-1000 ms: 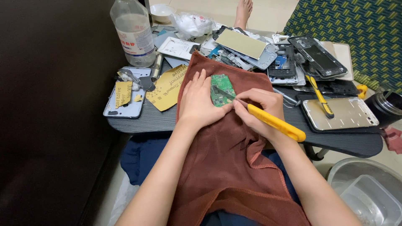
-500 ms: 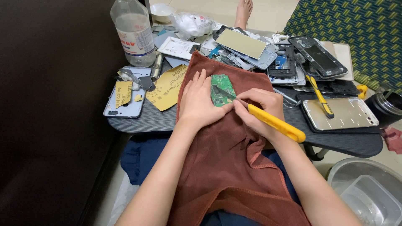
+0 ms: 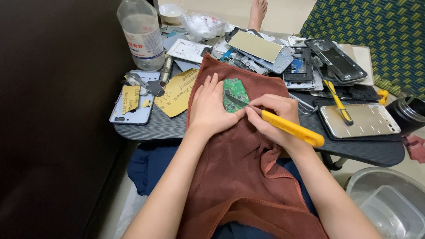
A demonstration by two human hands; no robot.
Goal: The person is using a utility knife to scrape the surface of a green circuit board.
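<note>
Green circuit board (image 3: 235, 94) lies flat on the brown cloth (image 3: 241, 177), at the far end of it where the cloth covers the near edge of the dark worktop (image 3: 367, 150). My left hand (image 3: 210, 110) rests palm down on the cloth at the board's left edge, fingers spread and pointing away from me, thumb pressed against the board's near corner to pin it. It grips nothing. My right hand (image 3: 274, 117) is clamped round the yellow-handled knife (image 3: 287, 128), held like a pen, handle trailing to the near right, the dark blade laid across the board towards the far left.

Risks as I judge them:
- The blade tip works just beside my left thumb. A slip along the board would carry it into that thumb.
- The board is held by thumb pressure alone on soft cloth. Too much force could make it skate or tilt.
- A hard scrape could score the board's surface.

Both forearms come in from the near edge and meet over the cloth, wrists low.

Surroundings: sandpaper sheet (image 3: 176, 92) and white phone back cover (image 3: 135, 104) to the left, clear plastic bottle (image 3: 142, 33) far left, phone frames (image 3: 305, 66) far right, second yellow tool (image 3: 338, 102) on a gold phone back (image 3: 367, 121) to the right.
</note>
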